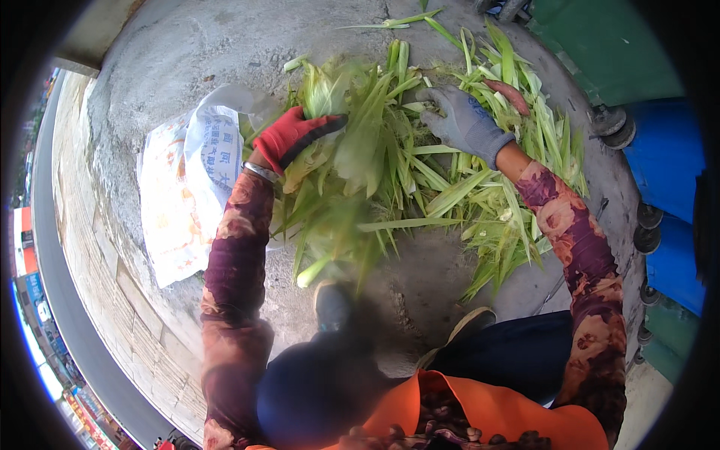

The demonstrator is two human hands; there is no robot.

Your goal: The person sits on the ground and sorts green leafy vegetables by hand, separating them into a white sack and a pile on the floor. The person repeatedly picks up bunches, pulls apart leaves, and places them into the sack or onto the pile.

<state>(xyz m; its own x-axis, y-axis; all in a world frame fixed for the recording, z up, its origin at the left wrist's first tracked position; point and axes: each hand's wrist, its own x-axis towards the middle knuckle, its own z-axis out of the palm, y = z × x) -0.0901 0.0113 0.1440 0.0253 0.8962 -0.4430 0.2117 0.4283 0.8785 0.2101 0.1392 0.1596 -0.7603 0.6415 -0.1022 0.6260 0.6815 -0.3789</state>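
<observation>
My left hand [298,135], in a red and black glove, is closed around a bunch of green corn husks [323,95] whose lower leaves are blurred. My right hand [458,118], in a grey glove with blue marks, is over the heap of corn husks [450,197] with its fingers curled; whether anything is between them cannot be told. A white printed woven sack [185,185] lies to the left of my left hand. A reddish-brown elongated thing, like a sweet potato [508,97], rests on the husks to the right of my right hand.
Blue wheeled bins [666,157] and green wheeled bins [607,50] line the right side. My shoes [332,306] stand on the concrete ground just below the heap. A paved strip [135,315] and a road [73,292] run along the left.
</observation>
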